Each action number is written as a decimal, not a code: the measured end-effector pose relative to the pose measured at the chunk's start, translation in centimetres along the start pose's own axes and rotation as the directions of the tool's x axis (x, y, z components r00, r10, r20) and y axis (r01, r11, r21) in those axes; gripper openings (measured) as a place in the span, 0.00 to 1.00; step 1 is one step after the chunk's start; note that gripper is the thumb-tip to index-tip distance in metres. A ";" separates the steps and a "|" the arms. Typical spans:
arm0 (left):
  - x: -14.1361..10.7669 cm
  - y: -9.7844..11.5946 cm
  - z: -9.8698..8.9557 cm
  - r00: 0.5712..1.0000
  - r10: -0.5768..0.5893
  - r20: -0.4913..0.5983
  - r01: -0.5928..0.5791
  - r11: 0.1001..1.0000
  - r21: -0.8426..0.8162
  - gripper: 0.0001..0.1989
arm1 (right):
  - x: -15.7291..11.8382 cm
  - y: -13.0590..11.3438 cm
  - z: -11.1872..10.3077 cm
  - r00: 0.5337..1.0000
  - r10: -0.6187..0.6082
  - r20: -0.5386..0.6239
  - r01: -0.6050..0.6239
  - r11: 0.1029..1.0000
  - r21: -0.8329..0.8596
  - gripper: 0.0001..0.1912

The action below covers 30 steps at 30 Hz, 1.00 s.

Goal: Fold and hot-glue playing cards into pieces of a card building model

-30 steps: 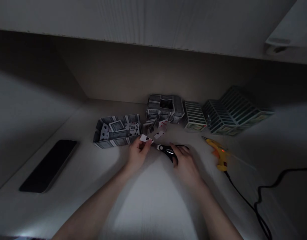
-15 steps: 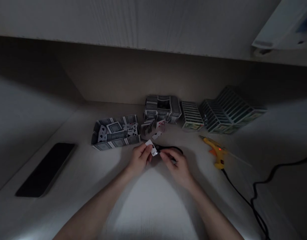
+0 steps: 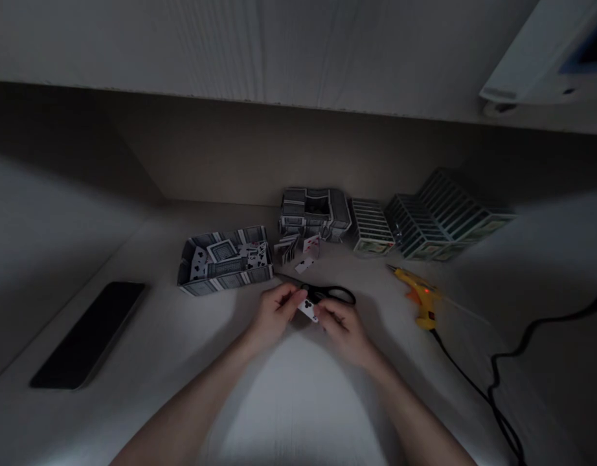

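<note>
A small white playing card point(image 3: 308, 309) with black club marks is pinched between my two hands. My left hand point(image 3: 278, 312) grips its left end, thumb on top. The right end is held by the fingers of my right hand point(image 3: 341, 323). Just behind the card lie black-handled scissors point(image 3: 333, 294) on the surface, their blades pointing left. Beyond the scissors are a loose card piece point(image 3: 304, 265), a red-marked card point(image 3: 311, 244) propped up, and a bunch of folded cards point(image 3: 287, 248).
An open box made of cards point(image 3: 230, 280) holds more cards at left. Behind stand a card-built structure point(image 3: 338, 210) and several ridged pieces point(image 3: 371, 220). A yellow glue gun point(image 3: 422, 296) with a lit red light and a cord point(image 3: 493, 375) lies right; a phone point(image 3: 89, 336) lies left.
Both hands have come down slightly toward me. The card has turned and is now held at both ends, where before mainly the left hand held it. More of the scissors shows.
</note>
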<state>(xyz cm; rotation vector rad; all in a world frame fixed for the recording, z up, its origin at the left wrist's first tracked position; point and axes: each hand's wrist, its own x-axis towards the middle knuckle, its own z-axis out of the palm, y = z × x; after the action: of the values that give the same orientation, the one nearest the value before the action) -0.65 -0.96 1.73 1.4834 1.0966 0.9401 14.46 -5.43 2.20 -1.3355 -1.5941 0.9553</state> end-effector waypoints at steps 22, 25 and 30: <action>2.1 0.7 -7.0 0.658 0.241 -0.713 0.136 0.894 0.427 0.23 | 1.6 3.2 -0.3 0.933 -0.065 -0.354 0.014 0.989 -0.144 0.22; 2.3 0.9 -7.9 0.701 0.190 -0.687 0.236 0.848 0.475 0.23 | 1.6 3.1 -0.2 0.937 -0.082 -0.339 0.024 0.985 -0.172 0.22; 1.9 1.0 -7.0 0.728 0.176 -0.662 0.177 0.885 0.430 0.21 | 1.6 2.9 -0.3 0.942 -0.089 -0.323 0.022 0.979 -0.204 0.22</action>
<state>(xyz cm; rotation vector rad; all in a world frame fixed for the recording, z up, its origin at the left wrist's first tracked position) -6.56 2.73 3.94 1.5326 1.9927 1.3514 15.67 -3.41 -0.20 -1.4896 -1.4829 0.5114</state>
